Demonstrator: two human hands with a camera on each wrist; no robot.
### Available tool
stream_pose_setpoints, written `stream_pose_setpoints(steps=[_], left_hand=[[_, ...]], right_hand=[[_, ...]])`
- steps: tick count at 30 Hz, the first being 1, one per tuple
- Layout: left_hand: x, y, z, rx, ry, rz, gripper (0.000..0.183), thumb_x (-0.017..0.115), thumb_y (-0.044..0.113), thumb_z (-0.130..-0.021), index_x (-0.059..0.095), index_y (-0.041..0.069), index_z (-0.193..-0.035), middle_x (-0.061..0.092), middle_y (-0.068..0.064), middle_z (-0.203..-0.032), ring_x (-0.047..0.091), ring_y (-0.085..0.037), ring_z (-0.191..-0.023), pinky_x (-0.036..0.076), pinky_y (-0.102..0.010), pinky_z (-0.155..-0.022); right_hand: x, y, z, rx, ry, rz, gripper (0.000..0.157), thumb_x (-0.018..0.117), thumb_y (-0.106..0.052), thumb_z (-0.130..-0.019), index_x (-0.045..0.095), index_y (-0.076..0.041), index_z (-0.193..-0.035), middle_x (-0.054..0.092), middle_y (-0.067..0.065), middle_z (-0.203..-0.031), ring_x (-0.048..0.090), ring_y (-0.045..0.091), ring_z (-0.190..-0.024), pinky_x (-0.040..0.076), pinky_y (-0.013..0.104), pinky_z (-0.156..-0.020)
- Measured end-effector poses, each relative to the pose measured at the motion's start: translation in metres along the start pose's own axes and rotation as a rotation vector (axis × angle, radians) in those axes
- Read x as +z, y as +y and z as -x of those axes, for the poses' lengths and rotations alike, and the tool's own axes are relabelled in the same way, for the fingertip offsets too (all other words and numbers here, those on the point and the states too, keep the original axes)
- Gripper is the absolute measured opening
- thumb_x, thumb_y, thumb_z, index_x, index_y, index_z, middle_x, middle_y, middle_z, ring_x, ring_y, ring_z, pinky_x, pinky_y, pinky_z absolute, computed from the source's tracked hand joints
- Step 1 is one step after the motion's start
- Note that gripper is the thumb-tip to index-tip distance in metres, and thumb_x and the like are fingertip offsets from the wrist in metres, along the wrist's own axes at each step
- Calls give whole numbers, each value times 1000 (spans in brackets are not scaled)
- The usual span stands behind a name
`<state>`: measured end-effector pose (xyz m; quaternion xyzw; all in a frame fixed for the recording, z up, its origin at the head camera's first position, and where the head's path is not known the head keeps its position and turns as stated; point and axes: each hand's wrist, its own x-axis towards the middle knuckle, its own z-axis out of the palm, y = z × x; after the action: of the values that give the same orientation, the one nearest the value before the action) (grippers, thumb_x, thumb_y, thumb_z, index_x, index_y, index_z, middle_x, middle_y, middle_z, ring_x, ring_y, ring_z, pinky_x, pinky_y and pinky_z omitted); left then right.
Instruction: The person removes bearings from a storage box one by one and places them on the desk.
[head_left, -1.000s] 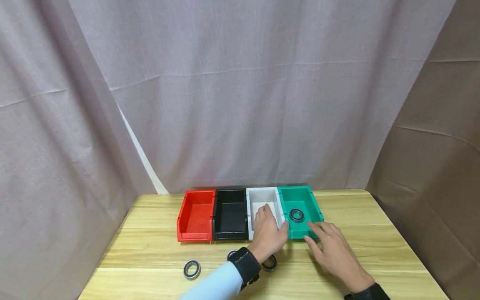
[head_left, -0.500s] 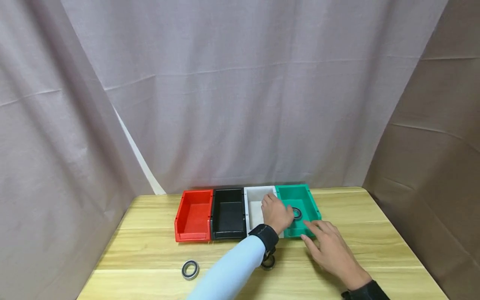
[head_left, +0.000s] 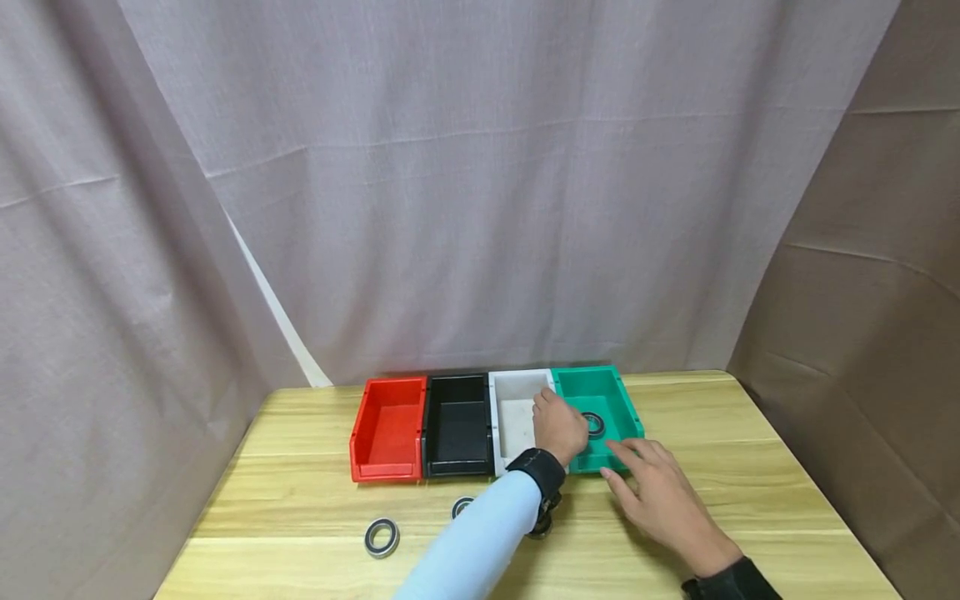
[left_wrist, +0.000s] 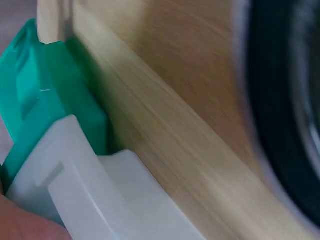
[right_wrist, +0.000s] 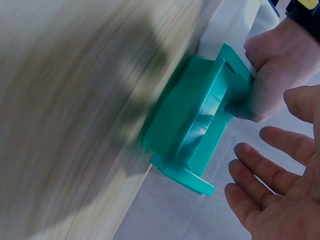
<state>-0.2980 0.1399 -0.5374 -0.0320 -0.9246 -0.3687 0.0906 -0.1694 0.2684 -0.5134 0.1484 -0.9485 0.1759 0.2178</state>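
In the head view my left hand (head_left: 558, 425) straddles the side walls where the white bin (head_left: 513, 417) meets the green bin (head_left: 596, 387). Its fingers curl over the white side and the thumb lies on the green side; the fingertips are hidden. One ball bearing (head_left: 595, 424) lies flat in the green bin, right beside this hand. My right hand (head_left: 663, 500) hovers at the front right of the green bin, fingers spread and relaxed, holding nothing. The right wrist view shows its fingers (right_wrist: 260, 165) apart from that bin.
A red bin (head_left: 388, 429) and a black bin (head_left: 457, 425) complete the row leftward. On the wooden table (head_left: 285, 500) lie bearings at left (head_left: 382, 537), centre (head_left: 461, 505) and partly behind the left wrist (head_left: 542, 530). A grey curtain (head_left: 465, 208) hangs behind.
My left hand has moved right, from over the white bin to its wall with the green bin, and its fingers have curled. The right hand has stayed almost in place.
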Motion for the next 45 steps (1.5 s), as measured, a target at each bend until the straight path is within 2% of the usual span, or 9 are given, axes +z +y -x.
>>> stream_pose_setpoints(steps=[5, 9, 18, 22, 30, 38, 45], left_hand=[[-1, 2, 0, -6, -35, -20, 42, 60, 14, -100, 50, -11, -133, 56, -20, -114, 57, -33, -105, 52, -45, -100], [-3, 4, 0, -6, -37, -36, 42, 62, 14, -99, 51, -9, -131, 55, -18, -112, 56, -30, -103, 52, -42, -98], [-3, 1, 2, 3, -11, -45, 42, 63, 14, -97, 51, -9, -130, 56, -18, -112, 56, -30, -103, 52, -43, -98], [-4, 0, 2, 14, -22, -28, 44, 60, 13, -98, 49, -11, -133, 55, -20, -114, 55, -32, -105, 51, -44, -99], [0, -1, 0, -11, -35, -15, 47, 58, 14, -99, 48, -11, -137, 55, -19, -117, 56, -31, -108, 51, -44, -101], [0, -2, 2, -10, -30, -7, 46, 56, 13, -101, 47, -11, -138, 55, -20, -118, 56, -33, -108, 51, -45, -101], [-1, 0, 3, 7, -2, 23, 39, 57, 12, -99, 49, -10, -131, 54, -19, -113, 54, -33, -103, 51, -46, -96]], right_hand=[[1, -2, -2, 4, -1, 3, 40, 79, -20, -96, 73, -4, -133, 72, 14, -121, 66, 35, -114, 53, 57, -100], [3, -2, -2, 16, -14, 10, 42, 79, -21, -96, 72, -3, -134, 72, 14, -121, 66, 34, -114, 53, 57, -101], [4, -4, -4, 25, -34, 9, 40, 76, -20, -99, 72, -2, -134, 71, 15, -123, 65, 35, -116, 53, 56, -101], [3, -2, -6, 34, -41, 4, 39, 73, -17, -101, 70, -1, -136, 70, 18, -128, 64, 37, -120, 53, 57, -103], [9, 6, -14, 69, -88, -16, 42, 69, -18, -104, 66, 2, -141, 66, 25, -136, 60, 45, -130, 52, 62, -107], [24, 10, -27, 106, -109, 0, 46, 68, -10, -103, 60, 10, -144, 59, 35, -145, 57, 53, -136, 50, 63, -111], [42, 14, -47, 153, -140, 12, 44, 67, -8, -103, 60, 13, -141, 58, 38, -145, 57, 57, -135, 51, 65, -110]])
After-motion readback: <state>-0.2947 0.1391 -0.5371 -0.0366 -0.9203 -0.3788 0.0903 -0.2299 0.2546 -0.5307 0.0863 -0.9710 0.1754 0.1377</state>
